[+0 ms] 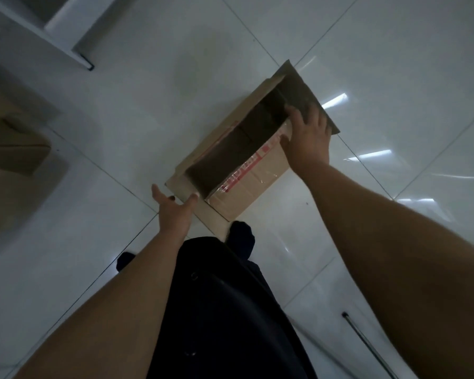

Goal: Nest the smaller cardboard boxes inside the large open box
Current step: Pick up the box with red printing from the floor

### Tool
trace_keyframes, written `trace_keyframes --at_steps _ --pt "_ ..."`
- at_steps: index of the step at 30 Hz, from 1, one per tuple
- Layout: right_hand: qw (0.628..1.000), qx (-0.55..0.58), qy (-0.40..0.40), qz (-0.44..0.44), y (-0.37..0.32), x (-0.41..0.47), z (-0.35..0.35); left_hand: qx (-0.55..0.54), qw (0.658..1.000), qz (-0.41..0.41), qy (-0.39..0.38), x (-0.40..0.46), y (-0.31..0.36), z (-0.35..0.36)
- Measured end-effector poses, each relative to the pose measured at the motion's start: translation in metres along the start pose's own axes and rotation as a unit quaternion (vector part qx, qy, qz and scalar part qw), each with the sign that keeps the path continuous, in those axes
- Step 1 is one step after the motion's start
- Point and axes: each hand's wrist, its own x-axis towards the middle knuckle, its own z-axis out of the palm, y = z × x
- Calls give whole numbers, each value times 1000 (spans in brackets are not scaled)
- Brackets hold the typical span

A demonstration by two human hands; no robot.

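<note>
- Reaching: right hand (308,135), fingers spread, rests on the large open box (230,160) at its far flap.
- Left hand (174,207), open and empty, touches the near corner.
- Box's long axis runs between both hands, on the floor (148,105).

Nothing here can really be read. The only printing I see is on the near side of the open cardboard box (246,184) in front of me — a strip of red characters along its upper edge and a small red square mark near my right hand (308,138) — too blurred and foreshortened to make out.
</note>
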Motion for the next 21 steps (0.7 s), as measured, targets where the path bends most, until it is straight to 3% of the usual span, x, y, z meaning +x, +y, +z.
trace_keyframes --at_steps 3,6,11,17,21 --pt "999 -15 -30 7 16 24 1 -47 998 -47 -23 2 -13 12" --pt "998 -9 -66 16 33 34 1 -68 995 -42 -52 3 -17 19" --pt "995 43 -82 30 47 36 -1 -41 999 -14 -9 4 -12 12" --pt "999 30 -29 -4 41 3 5 112 983 120 77 0 -5 -23" --pt "990 136 -10 38 27 -31 13 121 961 193 158 -13 -8 -60"
